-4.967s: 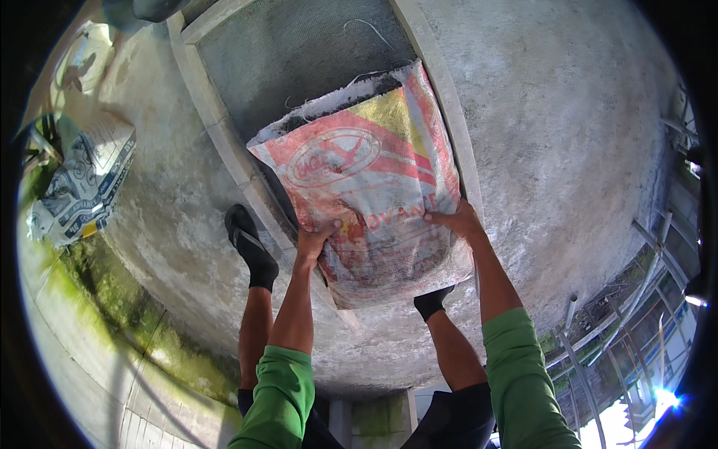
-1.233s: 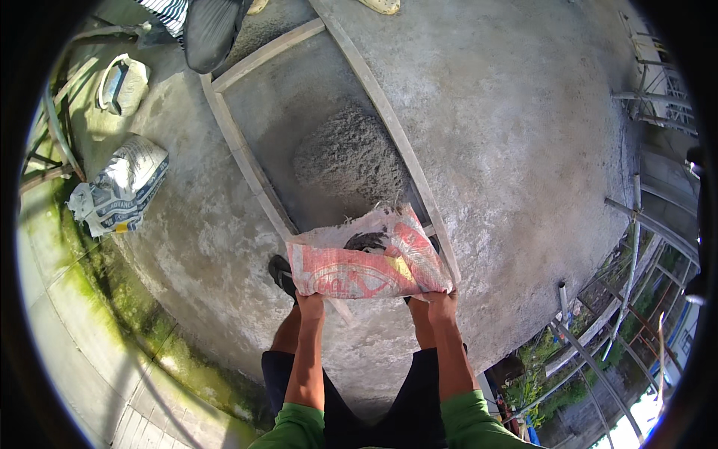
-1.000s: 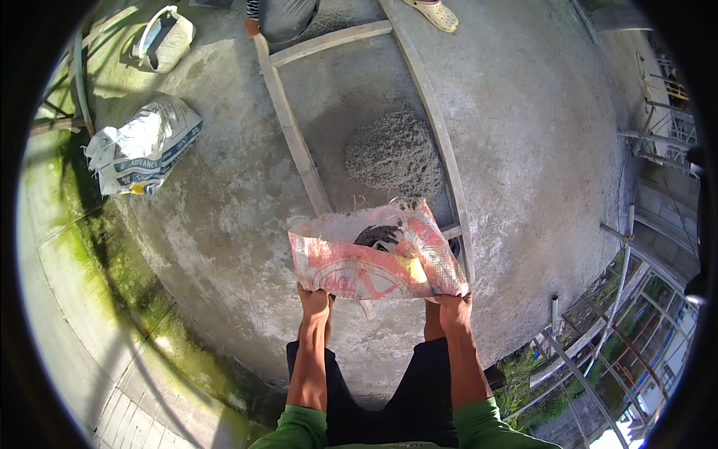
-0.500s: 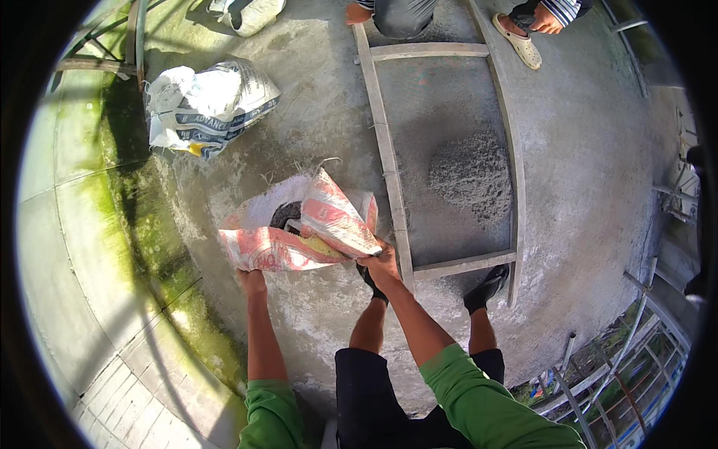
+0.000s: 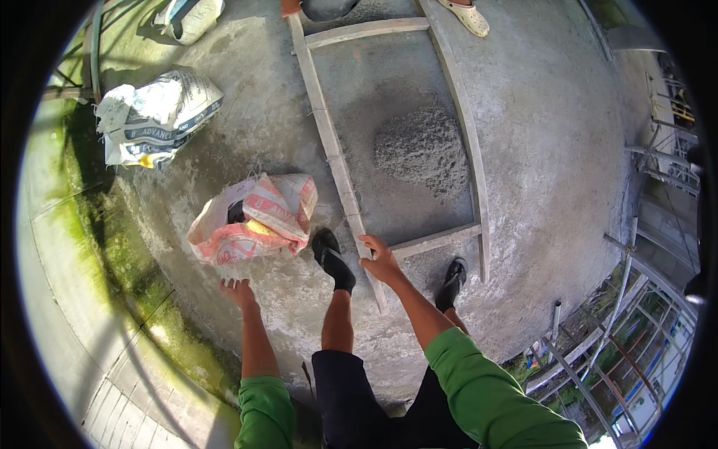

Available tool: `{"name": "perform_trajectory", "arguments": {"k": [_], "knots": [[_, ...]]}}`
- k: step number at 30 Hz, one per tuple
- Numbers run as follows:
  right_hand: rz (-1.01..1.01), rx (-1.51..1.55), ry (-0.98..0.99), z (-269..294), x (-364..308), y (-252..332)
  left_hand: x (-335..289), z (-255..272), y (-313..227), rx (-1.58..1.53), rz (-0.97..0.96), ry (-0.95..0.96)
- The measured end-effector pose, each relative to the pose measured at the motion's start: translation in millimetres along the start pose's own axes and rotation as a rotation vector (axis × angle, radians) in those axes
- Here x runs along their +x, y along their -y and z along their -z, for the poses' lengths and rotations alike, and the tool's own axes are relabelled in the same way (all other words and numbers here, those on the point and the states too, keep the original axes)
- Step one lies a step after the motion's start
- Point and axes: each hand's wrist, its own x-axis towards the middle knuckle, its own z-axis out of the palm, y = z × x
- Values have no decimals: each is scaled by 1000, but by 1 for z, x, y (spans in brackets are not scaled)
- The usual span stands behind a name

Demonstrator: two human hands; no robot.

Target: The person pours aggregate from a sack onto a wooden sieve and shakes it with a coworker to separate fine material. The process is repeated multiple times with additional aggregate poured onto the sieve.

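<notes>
A red and white woven sack sits on the concrete, its mouth gaping over something dark and a yellow patch. Just below its near edge is my left hand, empty, fingers spread and apart from the sack. My right hand is over the near left corner of a long wooden frame, its thumb and fingers apart; whether it touches the wood I cannot tell. Inside the frame lies a heap of grey, crumbly material.
A white and blue sack stands at the left, with a pale sack beyond. Another person's hand is at the frame's far left end, and a cream clog stands at its far right. Metal bars line the right.
Both my hands have let go of the red and white sack, which now rests on the ground. My right hand has come over the frame's corner. The view has shifted right.
</notes>
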Motion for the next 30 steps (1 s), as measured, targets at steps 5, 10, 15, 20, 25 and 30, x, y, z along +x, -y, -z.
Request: {"name": "perform_trajectory", "arguments": {"k": [5, 10, 15, 20, 25, 30], "knots": [[-249, -270, -238, 169, -75, -154, -177, -82, 89, 25, 171, 527], [-509, -571, -422, 321, -115, -297, -280, -166, 230, 551, -28, 544], [-451, -564, -407, 379, -107, -397, -300, -217, 275, 590, -11, 399], [-391, -444, -449, 362, -69, -435, -283, -215, 300, 377, 42, 576], [-354, -350, -388, 362, -72, -437, -280, -190, 301, 275, 56, 608], [-416, -166, -323, 358, -87, -419, -292, -161, 261, 51, 242, 610]]}}
